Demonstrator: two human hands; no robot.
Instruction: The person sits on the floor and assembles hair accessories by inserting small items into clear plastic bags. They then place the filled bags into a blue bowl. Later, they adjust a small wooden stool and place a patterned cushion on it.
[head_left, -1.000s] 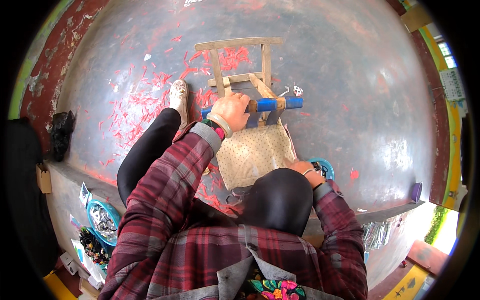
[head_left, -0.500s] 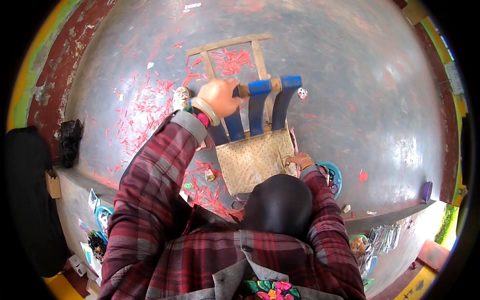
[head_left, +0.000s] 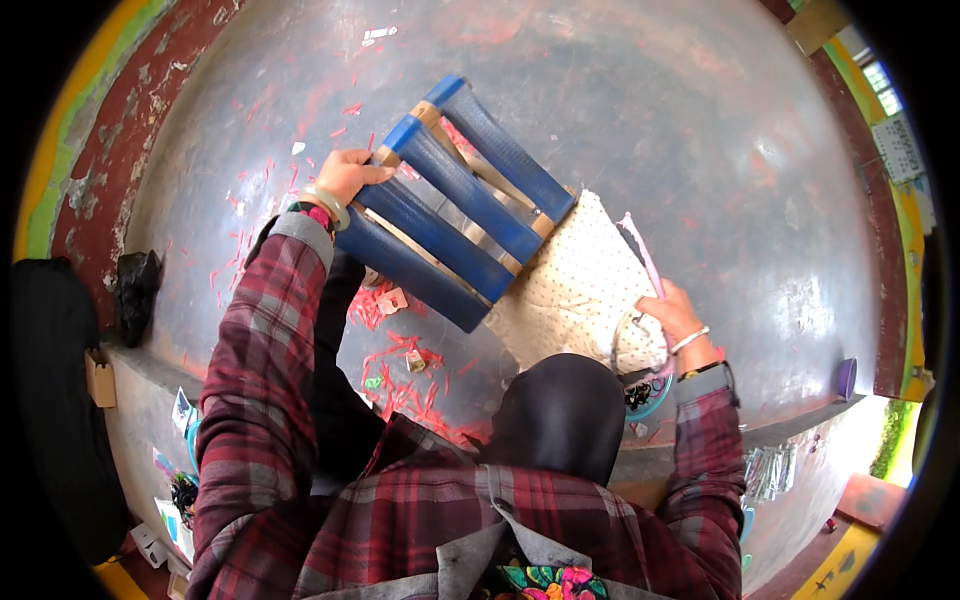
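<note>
My left hand (head_left: 352, 178) is closed around the wooden bar at the upper left end of a wooden-framed seat (head_left: 430, 205) with wide blue straps. The seat hangs tilted above the floor, its far end angled up to the right. Against its lower right side lies a cream dotted cloth (head_left: 575, 285) with a pink edge, partly covering a thin dark loop. My right hand (head_left: 672, 315) pinches the cloth's right edge. My knee (head_left: 560, 415) in black stands just below the cloth.
Red scraps (head_left: 415, 375) are strewn over the grey floor (head_left: 700, 150) at the left and under the seat. A turquoise basin (head_left: 655, 398) with dark items stands below my right hand. At far right sits a purple bowl (head_left: 847, 380). A black bag (head_left: 137, 290) lies at left.
The strapped seat has been lifted and swung to the left, turning askew. My right hand has moved right and up, drawing the cloth with it. The basin is now mostly covered.
</note>
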